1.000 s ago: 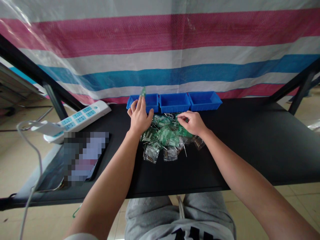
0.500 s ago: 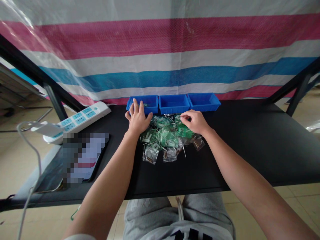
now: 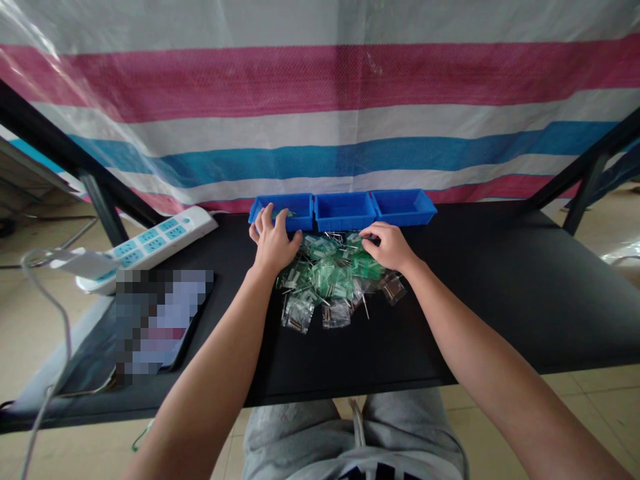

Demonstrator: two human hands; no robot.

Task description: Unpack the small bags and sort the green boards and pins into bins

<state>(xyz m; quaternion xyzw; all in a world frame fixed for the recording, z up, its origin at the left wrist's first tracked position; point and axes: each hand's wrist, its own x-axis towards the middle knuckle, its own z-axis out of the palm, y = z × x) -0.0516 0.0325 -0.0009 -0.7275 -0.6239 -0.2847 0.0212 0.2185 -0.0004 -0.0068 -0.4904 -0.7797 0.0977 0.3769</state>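
A heap of small clear and green plastic bags [image 3: 327, 277] with metal parts lies on the black table [image 3: 500, 287], just before a row of three blue trays. My left hand [image 3: 273, 241] hovers at the heap's left edge, fingers spread and empty, its fingertips over the left blue tray [image 3: 300, 208]. One small green bag lies in that tray. My right hand [image 3: 387, 245] rests on the heap's right side, fingers curled in a pinch on a green bag. The middle tray [image 3: 344, 208] and right tray [image 3: 404, 204] stand behind it.
A white power strip [image 3: 150, 243] with a cable lies at the back left. A flat dark device [image 3: 160, 320] sits at the left front. A striped tarp [image 3: 320, 113] hangs behind the table, and black frame struts slant at both sides.
My left hand held a green bag over the left tray a second ago; it has let go and drawn back a little, open. My right hand has barely moved.
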